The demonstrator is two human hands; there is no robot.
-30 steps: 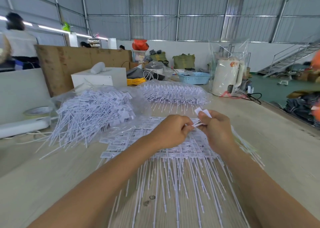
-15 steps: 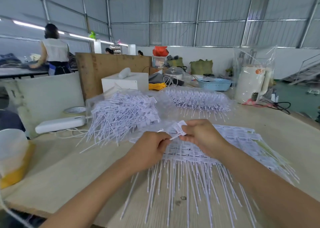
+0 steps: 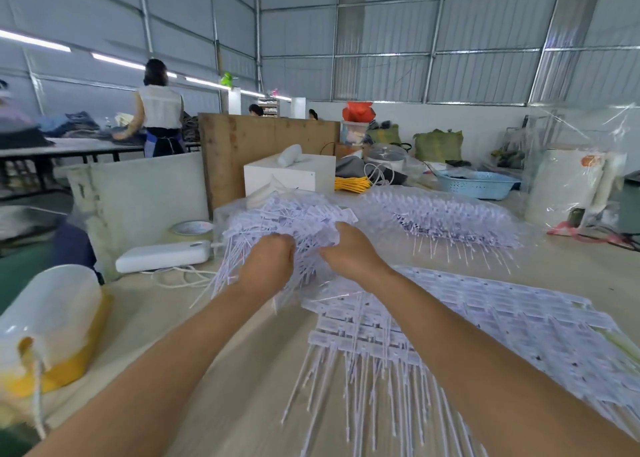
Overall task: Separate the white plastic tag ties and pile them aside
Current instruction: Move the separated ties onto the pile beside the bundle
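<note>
Both hands have moved left and away from the joined sheet of ties (image 3: 460, 321), where half a second ago they pinched a single tag between them, and now reach over the loose pile (image 3: 294, 221) at the table's (image 3: 194, 345) left side. The view has swung left as well, so a white and yellow container (image 3: 48, 325) at the near left edge now shows more fully.

The left hand (image 3: 268, 262) is seen from its back, knuckles up, fingers curled down into the near edge of the pile; the ties' thin stems fan out beneath and to the left of it. Whether those fingers pinch a tie or only press among them, I cannot tell, since the fingertips are hidden. The right hand (image 3: 349, 248) lies just beside it, fingers bent forward onto the pile's tag ends, their tips also out of sight among the white plastic. The two hands are near each other but apart, with ties showing in the gap between them.

The sheet lies flat on the table under the right forearm, its stems pointing toward the camera. A second heap of ties in clear wrap (image 3: 446, 217) sits further back on the right. A white flat device (image 3: 162, 255) with a cord lies left of the pile.
</note>
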